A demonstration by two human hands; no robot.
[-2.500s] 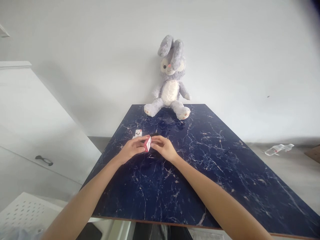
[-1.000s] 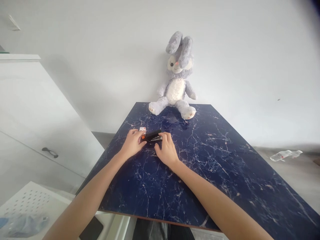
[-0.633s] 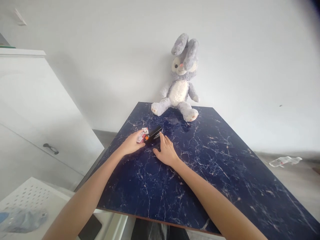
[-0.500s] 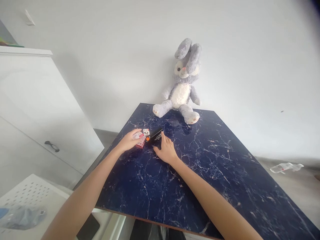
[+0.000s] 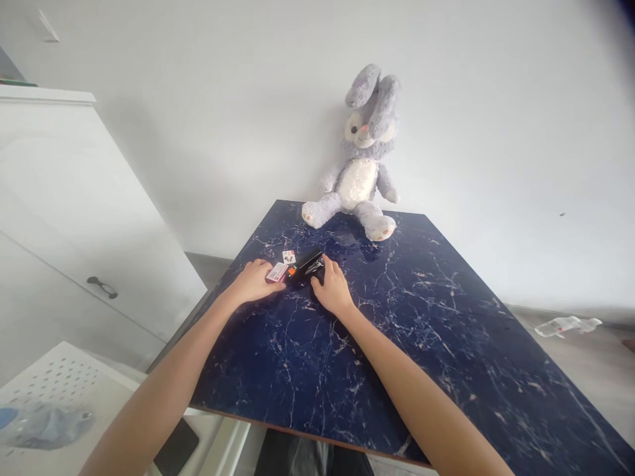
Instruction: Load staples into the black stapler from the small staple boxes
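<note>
On the dark blue marble table, my left hand rests with its fingertips closed on a small red-and-white box that lies flat. Just right of the box lies a black stapler with an orange end. My right hand has its fingers curled over the stapler's right end. A second small white-and-red box lies just behind the two, touched by neither hand.
A grey plush rabbit sits at the table's far edge against the white wall. A white cabinet stands to the left and a white perforated surface is at lower left. A crumpled plastic bottle lies on the floor at right.
The box, held upright between both hands at first, now lies flat under my left fingertips. My right hand went to the black stapler and curled its fingers over it.
</note>
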